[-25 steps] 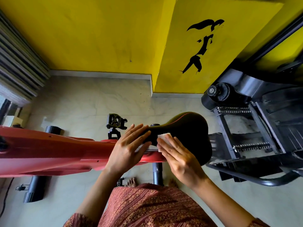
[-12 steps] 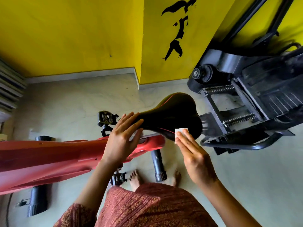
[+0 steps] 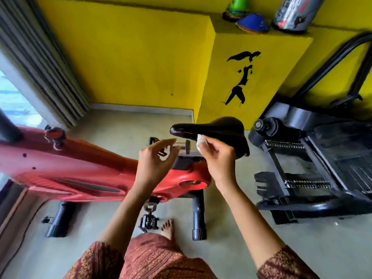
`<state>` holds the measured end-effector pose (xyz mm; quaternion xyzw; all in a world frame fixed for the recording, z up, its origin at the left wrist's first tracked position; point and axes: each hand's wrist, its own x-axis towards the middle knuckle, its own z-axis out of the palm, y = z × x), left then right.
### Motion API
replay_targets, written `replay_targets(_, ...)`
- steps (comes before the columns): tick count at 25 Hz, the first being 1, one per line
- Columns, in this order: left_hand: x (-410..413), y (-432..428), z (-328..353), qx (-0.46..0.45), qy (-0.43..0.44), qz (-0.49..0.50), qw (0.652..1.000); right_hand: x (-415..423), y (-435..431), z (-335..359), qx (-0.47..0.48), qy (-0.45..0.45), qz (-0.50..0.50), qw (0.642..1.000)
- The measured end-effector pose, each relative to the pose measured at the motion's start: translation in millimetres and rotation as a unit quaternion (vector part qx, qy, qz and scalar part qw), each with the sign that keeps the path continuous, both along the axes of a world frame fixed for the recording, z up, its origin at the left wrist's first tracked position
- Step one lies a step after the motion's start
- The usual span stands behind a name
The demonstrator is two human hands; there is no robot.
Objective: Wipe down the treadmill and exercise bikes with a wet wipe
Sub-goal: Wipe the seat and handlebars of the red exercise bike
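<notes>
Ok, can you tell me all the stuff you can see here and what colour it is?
exercise bike: one, red, left to middle
saddle: one, black, on the bike, middle
pedals: two, black, one below the saddle nose, one near the floor
wet wipe: one, white, against the saddle's side
black machine: one, black, right
cones: two, green and blue, ledge top right
canister: one, silver, beside the cones
hands: two; left hand open, empty; right hand pinching the wet wipe

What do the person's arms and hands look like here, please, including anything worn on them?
The left hand and right hand are bare, with no gloves, rings or watch showing. The left sleeve and right sleeve stop near the elbows: maroon cloth with a fine golden pattern.
</notes>
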<state>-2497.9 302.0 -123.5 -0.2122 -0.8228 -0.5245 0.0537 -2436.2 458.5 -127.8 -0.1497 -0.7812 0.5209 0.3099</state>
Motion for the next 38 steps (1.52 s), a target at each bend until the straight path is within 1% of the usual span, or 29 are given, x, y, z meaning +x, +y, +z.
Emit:
replay_targets(2, 26.7, -31.0, 14.6, 0.031, -0.065, 0.028, 0.997, 4.2, -24.2, 7.6, 0.0, 0.009, 0.05, 0.999)
replay_targets(3, 39.3, -51.1, 23.2, 0.042, -0.083, 0.038, 0.995, 6.2, -41.0, 13.0, 0.004, 0.011, 0.073, 0.997)
replay_targets(5, 54.6, -90.0, 37.9, 0.067, -0.112, 0.052, 0.99, 5.4, -74.8, 23.5, 0.006, 0.008, 0.108, 0.994)
replay_targets(7, 67.6, -139.4, 56.0, 0.113, -0.121, 0.093, 0.982, 1.7, -119.2, 39.8, 0.002, -0.007, 0.171, 0.985)
replay_targets(10, 84.2, -213.5, 86.0, 0.175, -0.105, 0.178, 0.963, -9.1, -192.7, 70.2, 0.016, -0.003, 0.273, 0.962)
replay_targets(15, 97.1, -317.8, 122.8, 0.149, -0.055, 0.282, 0.946, -33.7, -308.4, 113.5, 0.001, 0.042, 0.394, 0.918)
replay_targets(19, 86.5, -408.5, 146.0, 0.153, -0.013, 0.355, 0.922, -59.5, -411.8, 141.2, -0.014, 0.064, 0.459, 0.886)
replay_targets(24, 52.3, -505.2, 168.9, 0.131, 0.03, 0.377, 0.916, -101.0, -523.2, 162.5, -0.035, 0.086, 0.489, 0.867)
replay_targets(27, 20.6, -553.0, 176.9, 0.127, 0.043, 0.374, 0.918, -132.1, -571.0, 174.5, -0.057, 0.076, 0.483, 0.87)
replay_targets(30, -9.4, -582.8, 178.1, 0.12, 0.051, 0.37, 0.92, -164.8, -602.0, 182.6, -0.05, 0.075, 0.468, 0.879)
replay_targets(34, -61.7, -623.8, 178.2, 0.108, 0.07, 0.388, 0.913, -216.8, -649.8, 196.5, 0.0, 0.122, 0.481, 0.868)
replay_targets(36, -86.4, -641.8, 177.0, 0.098, 0.079, 0.405, 0.906, -242.5, -672.2, 202.4, 0.051, 0.167, 0.47, 0.865)
replay_targets(38, -106.2, -655.6, 176.3, 0.091, 0.091, 0.421, 0.898, -263.1, -689.6, 206.4, 0.116, 0.211, 0.468, 0.85)
